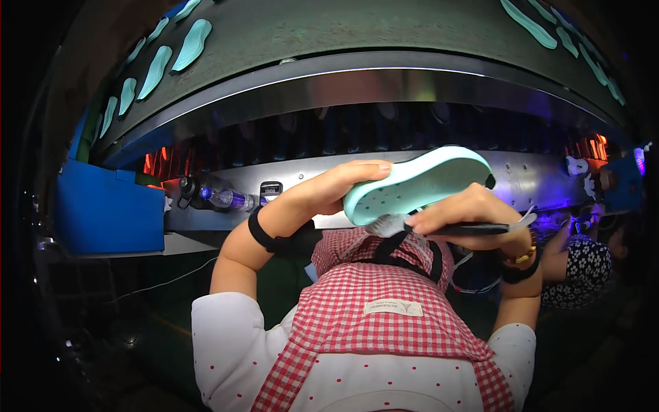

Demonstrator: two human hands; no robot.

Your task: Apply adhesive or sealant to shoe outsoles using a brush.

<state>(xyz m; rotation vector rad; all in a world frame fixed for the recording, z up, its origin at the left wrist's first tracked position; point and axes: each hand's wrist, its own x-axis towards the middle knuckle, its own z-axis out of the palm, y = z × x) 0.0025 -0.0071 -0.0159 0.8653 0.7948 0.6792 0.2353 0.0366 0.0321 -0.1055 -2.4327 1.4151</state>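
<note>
My left hand point(343, 184) grips a mint-green foam clog point(401, 189) by its toe end, where a group of small holes shows. The clog is tilted, its hollow inside partly in view, and its heel end points right. Closed around a black-handled brush point(473, 229), my right hand point(463, 209) is just below the clog's near side. The brush's pale, fine bristles are close to the toe part; whether they touch it I cannot tell. Some of my right fingers are hidden.
Beyond a metal edge point(357, 63) runs a dark green belt point(329, 34) carrying several mint-green shoe pieces point(192, 44). A blue box point(110, 206) stands left, near a clear bottle point(230, 199) on a metal ledge point(302, 168). Another person point(576, 271) is at the right.
</note>
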